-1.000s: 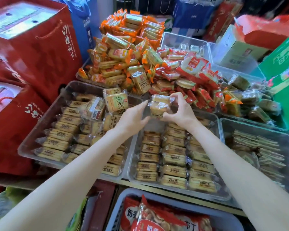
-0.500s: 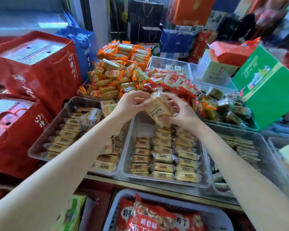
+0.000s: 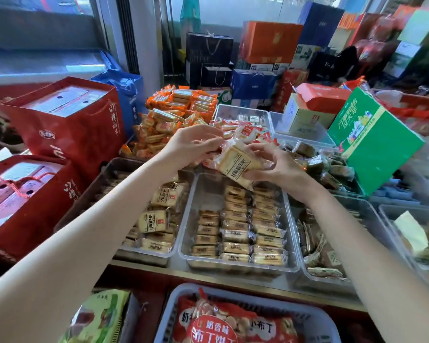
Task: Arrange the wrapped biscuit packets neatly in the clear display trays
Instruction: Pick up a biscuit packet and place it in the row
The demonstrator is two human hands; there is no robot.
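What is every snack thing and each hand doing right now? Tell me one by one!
Left hand: raised, fingers touching the held packet's wrapper.
Right hand: gripping the held packet.
Held packet: lifted above the trays, tilted.
Middle tray: partly filled, packets in neat rows, far left corner bare.
Left tray: packets lying jumbled.
Orange packets: piled high behind.
Green box: closed, tilted.

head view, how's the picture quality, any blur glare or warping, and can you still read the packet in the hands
Head view: bright daylight through the window washes out the background; wide-angle warping bends the forearms and edges; the green box and far corners look soft; the packet between the left hand and right hand is fairly sharp, its print visible; the clear tray shows mild sheen.
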